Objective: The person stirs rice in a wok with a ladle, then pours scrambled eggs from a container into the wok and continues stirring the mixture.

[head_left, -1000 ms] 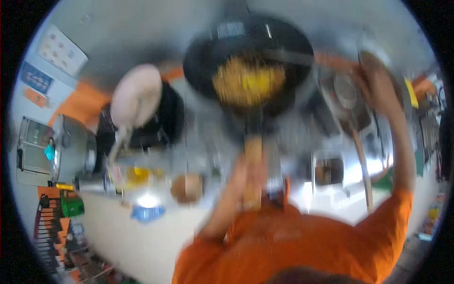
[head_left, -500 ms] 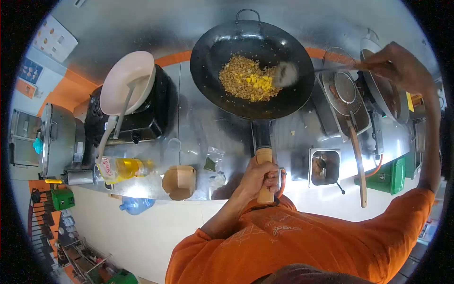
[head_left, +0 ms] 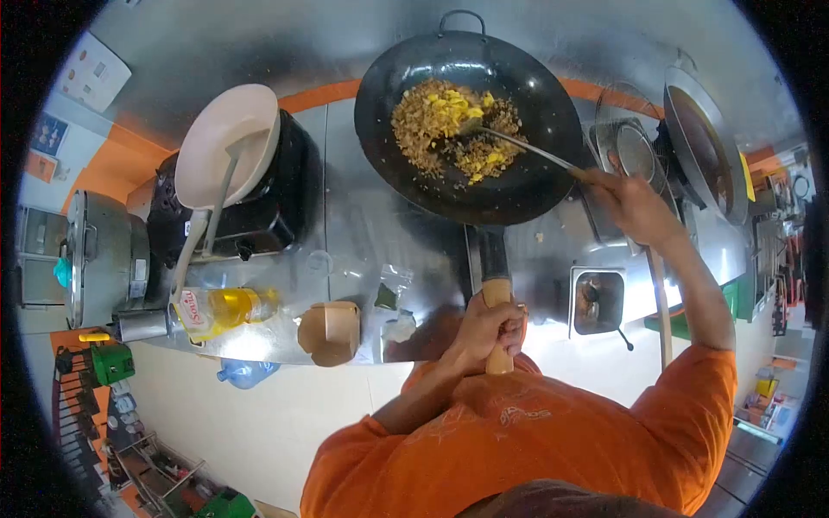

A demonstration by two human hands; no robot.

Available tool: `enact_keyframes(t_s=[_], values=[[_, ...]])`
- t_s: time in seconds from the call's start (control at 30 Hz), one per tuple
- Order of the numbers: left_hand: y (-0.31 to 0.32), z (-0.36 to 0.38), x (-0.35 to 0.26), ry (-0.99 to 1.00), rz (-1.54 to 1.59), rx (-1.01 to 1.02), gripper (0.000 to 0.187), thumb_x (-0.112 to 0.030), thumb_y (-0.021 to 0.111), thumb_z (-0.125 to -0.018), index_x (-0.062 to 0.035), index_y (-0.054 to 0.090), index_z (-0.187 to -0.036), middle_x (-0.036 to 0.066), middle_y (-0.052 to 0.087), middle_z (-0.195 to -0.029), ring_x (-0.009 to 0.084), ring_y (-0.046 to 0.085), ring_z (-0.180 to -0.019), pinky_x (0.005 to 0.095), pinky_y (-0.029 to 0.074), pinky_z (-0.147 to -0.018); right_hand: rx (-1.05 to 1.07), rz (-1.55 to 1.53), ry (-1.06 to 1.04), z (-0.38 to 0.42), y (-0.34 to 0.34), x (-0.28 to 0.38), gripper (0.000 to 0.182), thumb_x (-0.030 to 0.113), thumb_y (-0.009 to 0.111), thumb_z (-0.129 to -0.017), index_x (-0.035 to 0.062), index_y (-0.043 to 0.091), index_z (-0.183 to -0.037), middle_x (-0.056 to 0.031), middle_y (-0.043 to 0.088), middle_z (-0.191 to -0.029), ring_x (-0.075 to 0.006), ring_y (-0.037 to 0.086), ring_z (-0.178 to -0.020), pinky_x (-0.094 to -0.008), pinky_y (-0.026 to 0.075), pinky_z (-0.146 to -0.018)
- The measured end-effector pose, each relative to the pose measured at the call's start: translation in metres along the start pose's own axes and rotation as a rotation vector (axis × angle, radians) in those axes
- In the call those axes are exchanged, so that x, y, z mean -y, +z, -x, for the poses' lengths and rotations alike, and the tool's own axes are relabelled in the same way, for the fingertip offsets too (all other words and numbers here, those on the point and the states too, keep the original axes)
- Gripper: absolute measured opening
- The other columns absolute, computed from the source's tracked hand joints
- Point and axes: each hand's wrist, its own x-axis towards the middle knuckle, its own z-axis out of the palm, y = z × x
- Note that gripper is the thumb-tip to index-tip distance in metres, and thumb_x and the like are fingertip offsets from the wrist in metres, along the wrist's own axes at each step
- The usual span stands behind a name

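Note:
A large black wok [head_left: 535, 186] stands before me with brown fried rice [head_left: 419, 142] and yellow scrambled egg [head_left: 449, 110] in it. My left hand [head_left: 496, 328] is wrapped round the wok's wooden handle [head_left: 498, 295], close to my orange shirt. In my right hand [head_left: 630, 203] is the handle end of a long metal spatula [head_left: 535, 151], which reaches into the wok from the right. Its blade lies among the rice and egg and is partly hidden by them.
Left, a pale frying pan [head_left: 226, 129] with a grey turner rests on a black stove [head_left: 285, 207]. An oil bottle [head_left: 229, 311], a cardboard box [head_left: 330, 335] and a small plastic bag [head_left: 389, 289] lie along the front edge. Right are strainers [head_left: 635, 154], a metal container [head_left: 596, 302] and another large pan [head_left: 704, 142].
My right hand has moved left and nearer, bringing the spatula deeper into the rice. Rice and egg are spread apart, with a gap of bare wok between. My left hand keeps its grip.

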Motion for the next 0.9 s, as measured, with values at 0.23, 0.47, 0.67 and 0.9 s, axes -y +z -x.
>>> enact_keyframes(t_s=[0.23, 0.47, 0.67, 0.9], values=[[0.004, 0.000, 0.000, -0.025, -0.010, -0.037, 0.012, -0.002, 0.056, -0.086, -0.0074, 0.048, -0.092, 0.003, 0.043, -0.064, 0.0115, 0.040, -0.044, 0.0320, 0.037, -0.041, 0.055, -0.023, -0.025, 0.006, -0.002, 0.004, 0.034, 0.012, 0.053, -0.096, 0.0039, 0.059, -0.128, -0.0271, 0.065, -0.091, -0.0379, 0.066, -0.080, -0.0441, 0.049, -0.077], [0.009, -0.004, 0.001, -0.051, 0.006, -0.109, 0.012, -0.003, 0.055, -0.086, -0.0075, 0.048, -0.094, 0.002, 0.043, -0.065, 0.0110, 0.039, -0.045, 0.0312, 0.036, -0.041, -0.012, 0.056, -0.040, -0.002, -0.001, 0.005, 0.036, 0.012, 0.052, -0.096, 0.0074, 0.059, -0.131, -0.0233, 0.068, -0.094, -0.0381, 0.067, -0.079, -0.0430, 0.051, -0.075], [0.015, 0.000, 0.003, -0.039, 0.099, -0.073, 0.012, -0.006, 0.059, -0.088, -0.0077, 0.048, -0.090, 0.002, 0.046, -0.064, 0.0121, 0.044, -0.047, 0.0307, 0.039, -0.041, -0.032, 0.084, -0.052, -0.003, 0.000, 0.006, 0.031, 0.013, 0.054, -0.095, 0.0060, 0.064, -0.124, -0.0238, 0.067, -0.095, -0.0370, 0.067, -0.082, -0.0442, 0.050, -0.079], [0.019, 0.008, 0.007, -0.095, 0.126, -0.074, 0.014, -0.007, 0.060, -0.089, -0.0085, 0.047, -0.094, 0.003, 0.048, -0.068, 0.0128, 0.046, -0.049, 0.0330, 0.041, -0.043, -0.063, 0.144, -0.161, -0.001, -0.002, 0.002, 0.033, 0.019, 0.050, -0.097, 0.0064, 0.064, -0.125, -0.0249, 0.065, -0.085, -0.0349, 0.066, -0.077, -0.0449, 0.048, -0.074]])
